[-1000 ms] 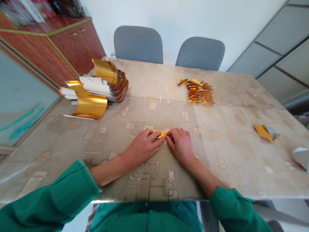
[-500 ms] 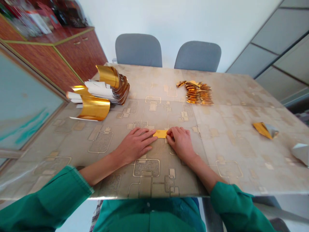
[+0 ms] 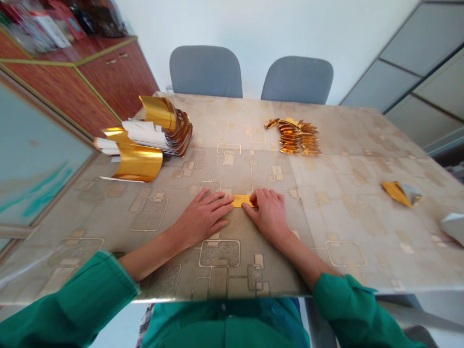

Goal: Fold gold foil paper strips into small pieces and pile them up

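Note:
A small folded strip of gold paper (image 3: 239,201) lies flat on the table between my hands. My left hand (image 3: 203,215) rests palm down with its fingers spread, the fingertips touching the strip's left end. At the other end, my right hand (image 3: 270,212) has its fingers curled over the strip and its thumb against the lower edge, covering that end.
Curved gold sheets with white backs (image 3: 139,162) and a thick stack of gold paper (image 3: 177,130) stand at the left. Folded gold pieces (image 3: 299,137) sit in rows toward the back. A partly folded gold sheet (image 3: 398,193) and a whitish piece (image 3: 453,227) lie at the right.
My right thumb has shifted left along the strip's lower edge, and the right fingers have curled further over its end. My left hand stays nearly in place. The view has moved slightly.

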`<state>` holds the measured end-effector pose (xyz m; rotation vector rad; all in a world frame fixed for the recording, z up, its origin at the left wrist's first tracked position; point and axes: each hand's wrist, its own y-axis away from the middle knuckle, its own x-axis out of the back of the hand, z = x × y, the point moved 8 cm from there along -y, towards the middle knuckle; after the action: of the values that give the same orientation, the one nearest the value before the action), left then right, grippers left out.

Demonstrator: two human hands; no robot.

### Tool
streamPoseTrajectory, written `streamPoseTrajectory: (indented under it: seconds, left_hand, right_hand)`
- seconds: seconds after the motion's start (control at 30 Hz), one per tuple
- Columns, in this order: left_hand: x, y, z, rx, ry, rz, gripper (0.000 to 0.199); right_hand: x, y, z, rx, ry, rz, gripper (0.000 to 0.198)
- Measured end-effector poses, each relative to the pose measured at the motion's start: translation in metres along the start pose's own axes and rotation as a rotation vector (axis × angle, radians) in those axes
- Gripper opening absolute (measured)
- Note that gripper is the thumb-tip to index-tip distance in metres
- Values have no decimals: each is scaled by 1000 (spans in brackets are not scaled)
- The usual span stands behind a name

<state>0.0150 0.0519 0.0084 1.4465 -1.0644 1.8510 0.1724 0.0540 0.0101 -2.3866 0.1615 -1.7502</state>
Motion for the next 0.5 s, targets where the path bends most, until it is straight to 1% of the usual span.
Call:
streamPoseTrajectory:
  seconds: [0.1,0.27,0.4,0.5]
  left_hand:
    - [0,1,-2,8,19,-8,33]
    - [-1,1,-4,14,30,-29,34]
    - [-5,5,-8,-20,17,-40,36]
    - [-6,7,-12,-28,44,-54,38]
  right_hand:
    - [4,1,10,-21,-54,-7,13]
    - [9,1,27,-44,-86,-35,12]
    - [10,0,33,-61,-108,-63,14]
    - [11,-1,34,-33,-121,-67,12]
